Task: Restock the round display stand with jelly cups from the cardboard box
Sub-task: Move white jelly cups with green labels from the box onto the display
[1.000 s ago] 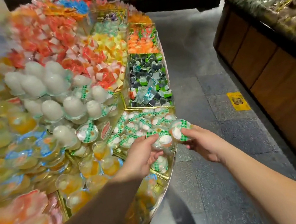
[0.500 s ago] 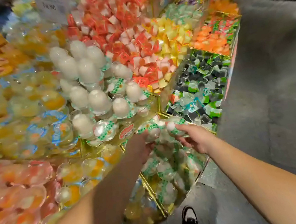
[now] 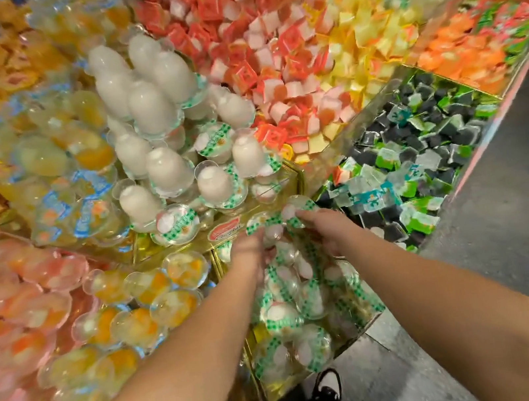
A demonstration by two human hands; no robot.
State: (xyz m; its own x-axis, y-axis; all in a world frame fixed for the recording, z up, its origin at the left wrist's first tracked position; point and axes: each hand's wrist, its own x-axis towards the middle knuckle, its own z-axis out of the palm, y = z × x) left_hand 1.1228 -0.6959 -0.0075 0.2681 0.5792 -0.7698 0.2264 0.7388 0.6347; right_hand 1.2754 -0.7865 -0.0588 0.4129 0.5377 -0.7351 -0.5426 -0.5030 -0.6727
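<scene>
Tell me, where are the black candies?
In the head view the black candies sit at the right, in the bin just beyond the right hand, below the orange sweets.

warm, even shop light from above, with smear at the edges.
my forearms are lit without hard shadows; glare glints on the clear jelly cups [image 3: 161, 168] and gold trim. the left side and corners blur and stretch from the wide lens; the floor [image 3: 520, 229] falls dimmer.
</scene>
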